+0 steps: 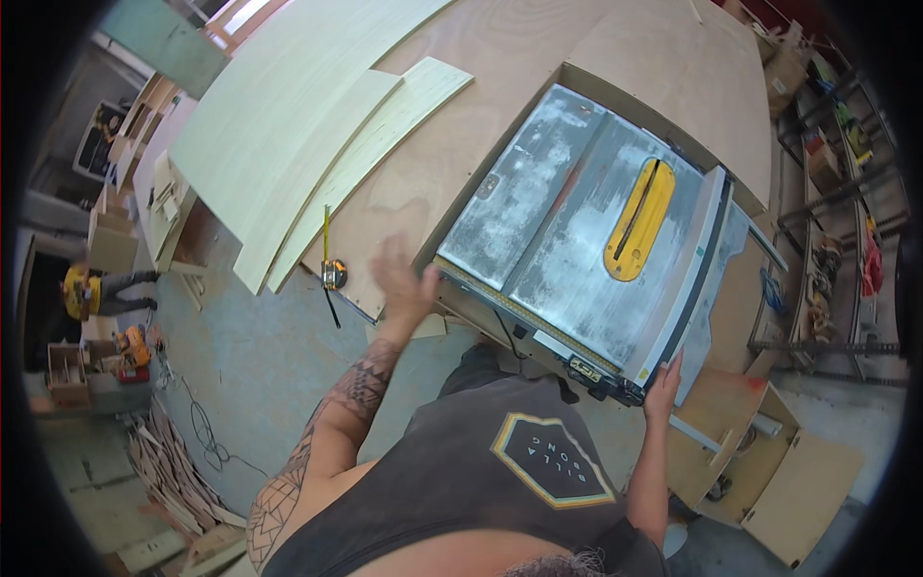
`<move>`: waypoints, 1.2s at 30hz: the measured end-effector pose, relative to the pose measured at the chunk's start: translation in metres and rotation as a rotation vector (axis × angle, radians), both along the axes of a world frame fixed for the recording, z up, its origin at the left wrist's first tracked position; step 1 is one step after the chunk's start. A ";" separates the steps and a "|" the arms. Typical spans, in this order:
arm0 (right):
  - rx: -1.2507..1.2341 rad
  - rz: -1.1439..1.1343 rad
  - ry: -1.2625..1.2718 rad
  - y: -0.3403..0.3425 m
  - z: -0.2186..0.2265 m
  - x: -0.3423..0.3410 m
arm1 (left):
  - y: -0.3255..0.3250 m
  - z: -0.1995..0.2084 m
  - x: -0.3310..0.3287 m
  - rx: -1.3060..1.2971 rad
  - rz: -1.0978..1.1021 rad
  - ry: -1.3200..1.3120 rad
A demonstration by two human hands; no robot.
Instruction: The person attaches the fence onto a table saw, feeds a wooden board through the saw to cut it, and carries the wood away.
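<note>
A table saw (pixel 553 207) with a grey, worn metal top and a yellow throat plate (pixel 638 221) is set into a wooden bench. Along its right part runs a long rip fence (pixel 685 274). At the fence's near end, my right hand (pixel 661 389) has its fingers closed round it. My left hand (pixel 404 288) hovers by the saw's near left corner, fingers stretched and blurred by motion, holding nothing. Left of that hand, a tape measure (pixel 334 275) with its yellow blade partly out sits at the bench edge.
Pale plywood strips (pixel 375 130) lie beside a large sheet (pixel 298 115) on the bench. Metal shelving (pixel 827 231) stands at right, above an open wooden cabinet (pixel 740 442). Offcuts (pixel 173 466) and a cord (pixel 207 433) lie on the floor at left. Another person (pixel 96 291) stands far left.
</note>
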State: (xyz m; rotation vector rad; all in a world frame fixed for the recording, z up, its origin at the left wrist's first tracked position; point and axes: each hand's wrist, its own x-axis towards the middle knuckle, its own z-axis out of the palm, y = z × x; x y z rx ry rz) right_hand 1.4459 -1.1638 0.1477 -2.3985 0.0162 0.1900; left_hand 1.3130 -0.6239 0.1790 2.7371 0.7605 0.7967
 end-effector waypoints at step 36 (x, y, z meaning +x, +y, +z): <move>0.107 -0.112 0.065 -0.145 -0.005 0.047 | -0.174 -0.051 0.055 -0.172 -0.072 0.068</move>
